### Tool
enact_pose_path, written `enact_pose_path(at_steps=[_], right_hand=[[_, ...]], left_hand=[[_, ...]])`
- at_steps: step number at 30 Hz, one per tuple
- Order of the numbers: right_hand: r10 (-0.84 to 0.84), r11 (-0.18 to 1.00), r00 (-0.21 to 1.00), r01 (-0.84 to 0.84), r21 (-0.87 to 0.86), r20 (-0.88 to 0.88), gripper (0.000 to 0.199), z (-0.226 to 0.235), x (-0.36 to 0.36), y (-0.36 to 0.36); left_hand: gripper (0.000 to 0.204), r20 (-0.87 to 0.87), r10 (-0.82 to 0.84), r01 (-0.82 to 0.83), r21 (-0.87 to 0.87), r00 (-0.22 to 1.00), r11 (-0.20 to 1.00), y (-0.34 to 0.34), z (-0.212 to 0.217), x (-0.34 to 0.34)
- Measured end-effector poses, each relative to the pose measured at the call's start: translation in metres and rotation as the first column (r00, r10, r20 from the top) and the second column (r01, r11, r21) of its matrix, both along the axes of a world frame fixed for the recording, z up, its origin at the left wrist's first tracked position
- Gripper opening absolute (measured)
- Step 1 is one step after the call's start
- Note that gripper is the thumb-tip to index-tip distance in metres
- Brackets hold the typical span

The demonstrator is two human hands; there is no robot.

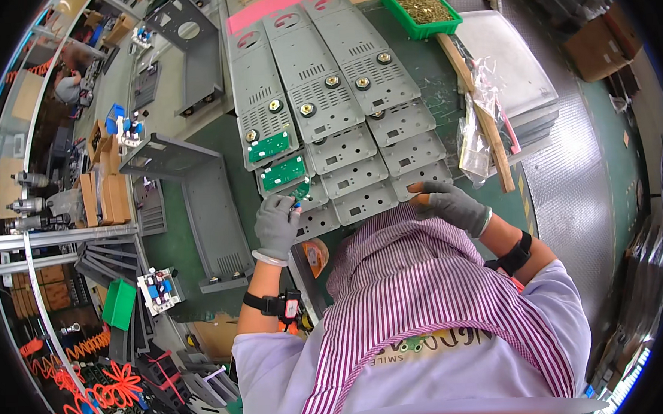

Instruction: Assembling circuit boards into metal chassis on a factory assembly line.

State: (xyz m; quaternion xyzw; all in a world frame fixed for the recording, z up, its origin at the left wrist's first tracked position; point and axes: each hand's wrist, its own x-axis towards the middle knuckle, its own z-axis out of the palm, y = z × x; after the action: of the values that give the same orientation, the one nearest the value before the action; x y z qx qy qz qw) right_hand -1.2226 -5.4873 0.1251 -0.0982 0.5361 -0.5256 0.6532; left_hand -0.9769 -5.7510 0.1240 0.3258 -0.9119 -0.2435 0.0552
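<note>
The gloved left hand [276,225] pinches a small green circuit board [299,190] by its edge, fingers closed on it, holding it just over the nearest grey sheet-metal housing [319,219], probably so it can drop flat into place. The gloved right hand [451,203] lies spread and empty on a neighbouring housing [420,176], steadying it. The housings overlap in rows across the green counter [227,149], two already carrying green boards [270,146].

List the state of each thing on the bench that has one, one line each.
left hand: gloved, holding a small green circuit board
right hand: gloved, resting flat on a grey panel
grey panels: laid overlapping in rows
two panels: green boards fitted
green tray: full of small brass parts
</note>
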Motion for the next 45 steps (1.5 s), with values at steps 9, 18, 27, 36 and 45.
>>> enact_pose_path(at_steps=[9,18,27,36,45], right_hand=[[-0.073,0.996,0.992,0.078,-0.045,0.106,0.037,-0.005,0.002,0.012],[-0.075,0.992,0.992,0.085,-0.095,0.101,0.039,-0.006,-0.006,0.023],[-0.100,0.991,0.988,0.110,-0.077,0.117,0.038,-0.009,-0.016,0.039],[-0.097,0.992,0.990,0.105,-0.074,0.098,0.037,-0.010,-0.041,0.043],[-0.110,0.990,0.973,0.125,-0.064,0.201,0.036,-0.030,-0.053,0.055]], left_hand=[[0.024,0.233,-0.167,0.263,-0.480,0.958,0.837,0.001,-0.044,0.012],[0.024,0.246,-0.192,0.300,-0.554,0.950,0.777,-0.004,-0.047,0.009],[0.020,0.210,-0.176,0.266,-0.568,0.962,0.779,0.001,-0.052,0.017],[0.017,0.313,-0.208,0.333,-0.428,0.927,0.840,-0.011,-0.051,0.011],[0.036,0.084,-0.024,0.062,-0.494,0.996,0.867,0.028,-0.034,0.021]])
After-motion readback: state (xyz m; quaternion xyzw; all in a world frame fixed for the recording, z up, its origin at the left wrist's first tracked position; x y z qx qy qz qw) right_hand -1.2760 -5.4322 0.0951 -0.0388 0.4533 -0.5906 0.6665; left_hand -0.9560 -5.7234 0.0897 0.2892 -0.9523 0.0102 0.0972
